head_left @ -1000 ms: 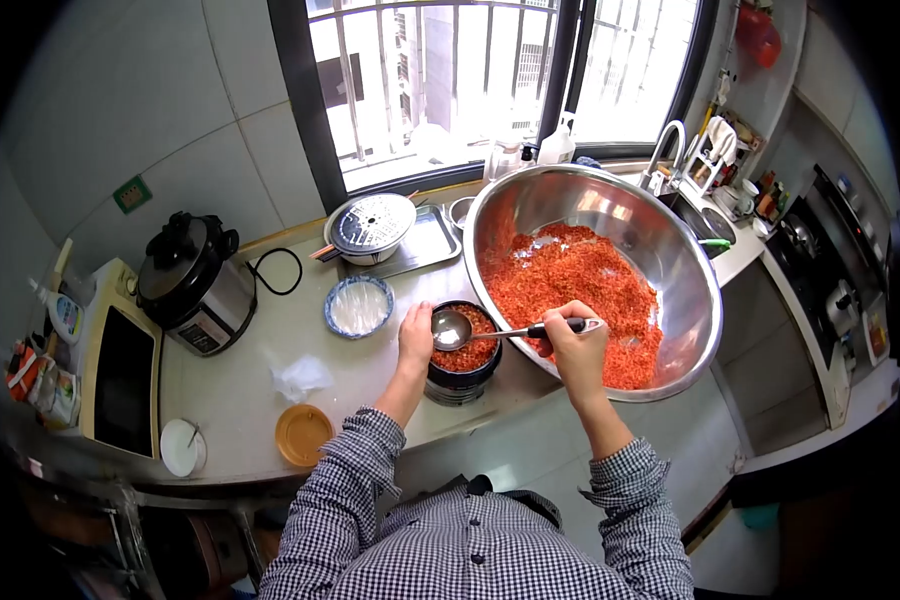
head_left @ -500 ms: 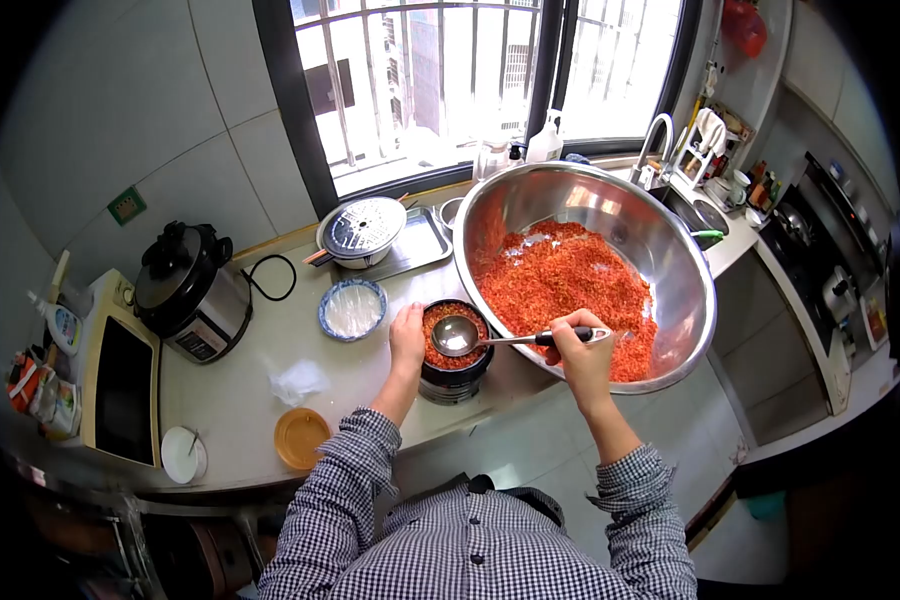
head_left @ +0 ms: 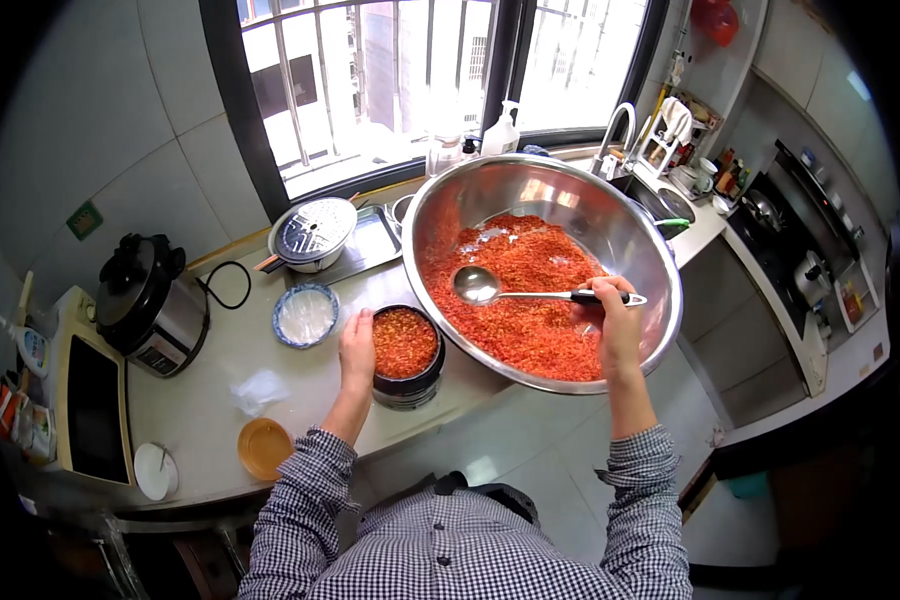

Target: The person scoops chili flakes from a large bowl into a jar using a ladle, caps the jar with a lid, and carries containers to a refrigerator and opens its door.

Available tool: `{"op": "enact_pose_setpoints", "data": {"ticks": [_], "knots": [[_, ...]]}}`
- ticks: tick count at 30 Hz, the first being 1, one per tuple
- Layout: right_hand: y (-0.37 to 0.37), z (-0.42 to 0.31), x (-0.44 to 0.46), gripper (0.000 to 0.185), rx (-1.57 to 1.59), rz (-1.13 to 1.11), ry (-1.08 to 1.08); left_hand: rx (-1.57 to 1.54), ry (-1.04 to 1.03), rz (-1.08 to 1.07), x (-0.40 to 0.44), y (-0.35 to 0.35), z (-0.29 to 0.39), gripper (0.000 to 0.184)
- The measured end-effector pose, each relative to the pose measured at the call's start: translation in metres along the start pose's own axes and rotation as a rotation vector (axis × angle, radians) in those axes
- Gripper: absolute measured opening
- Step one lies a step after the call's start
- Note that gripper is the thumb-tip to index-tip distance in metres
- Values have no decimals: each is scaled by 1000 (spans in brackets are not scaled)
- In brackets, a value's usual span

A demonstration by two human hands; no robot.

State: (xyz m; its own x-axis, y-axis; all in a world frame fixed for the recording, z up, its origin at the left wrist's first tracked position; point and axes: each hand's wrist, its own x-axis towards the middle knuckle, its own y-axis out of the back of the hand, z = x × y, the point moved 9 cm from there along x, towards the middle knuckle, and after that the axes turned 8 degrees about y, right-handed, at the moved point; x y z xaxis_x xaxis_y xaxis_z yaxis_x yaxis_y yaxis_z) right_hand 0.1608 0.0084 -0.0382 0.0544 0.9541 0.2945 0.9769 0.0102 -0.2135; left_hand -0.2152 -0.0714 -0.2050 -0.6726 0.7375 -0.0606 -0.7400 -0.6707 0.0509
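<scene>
My right hand (head_left: 618, 325) is closed round the black handle of a metal ladle (head_left: 477, 286). The ladle's shiny bowl is bare and hangs over chopped red chili (head_left: 540, 335) in a big steel basin (head_left: 660, 255). On the counter, just left of the basin, stands a dark round jar (head_left: 407, 388), filled near its rim with wet red chopped chili (head_left: 403, 343). My left hand (head_left: 355, 355) cups the jar's left side, its fingers partly hidden. Left of that hand is a blue-rimmed bowl (head_left: 280, 335) with clear plastic film over it.
An orange-brown lid (head_left: 264, 448), crumpled plastic (head_left: 258, 392) and a white bowl (head_left: 156, 471) lie on the counter's left. Behind are a lidded pot (head_left: 312, 233) and metal tray (head_left: 363, 243). A pressure cooker (head_left: 150, 305) and microwave (head_left: 85, 400) stand far left; a faucet (head_left: 620, 125) rises behind the basin.
The ladle has moved right with my right hand, from over the jar to over the basin. My left hand stays at the jar. The whole view has shifted.
</scene>
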Motion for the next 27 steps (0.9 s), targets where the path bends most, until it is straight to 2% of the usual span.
{"op": "enact_pose_setpoints", "data": {"ticks": [3,6,11,14,18,20,22,24,27], "knots": [[17,16,16,10,-237,-110,3,11,3,22,-6,2,7,38],[37,39,30,11,-699,-201,288,-13,26,3,1,2,-4,38],[47,76,48,14,-817,-293,327,-8,23,0,3,3,-5,38],[43,95,48,14,-765,-397,203,-45,52,-24,5,3,-11,36],[59,140,41,12,-302,-267,-202,-94,74,-87,7,-1,-9,36],[71,141,46,10,-165,-141,-261,-191,95,-99,-2,-5,12,39],[85,142,51,11,-103,-81,-350,-317,102,-132,5,-2,-2,53],[90,135,52,11,-113,-53,-381,-395,200,-109,-10,-2,20,65],[93,127,56,14,-42,-68,-374,-622,158,-90,-13,5,32,65]]}}
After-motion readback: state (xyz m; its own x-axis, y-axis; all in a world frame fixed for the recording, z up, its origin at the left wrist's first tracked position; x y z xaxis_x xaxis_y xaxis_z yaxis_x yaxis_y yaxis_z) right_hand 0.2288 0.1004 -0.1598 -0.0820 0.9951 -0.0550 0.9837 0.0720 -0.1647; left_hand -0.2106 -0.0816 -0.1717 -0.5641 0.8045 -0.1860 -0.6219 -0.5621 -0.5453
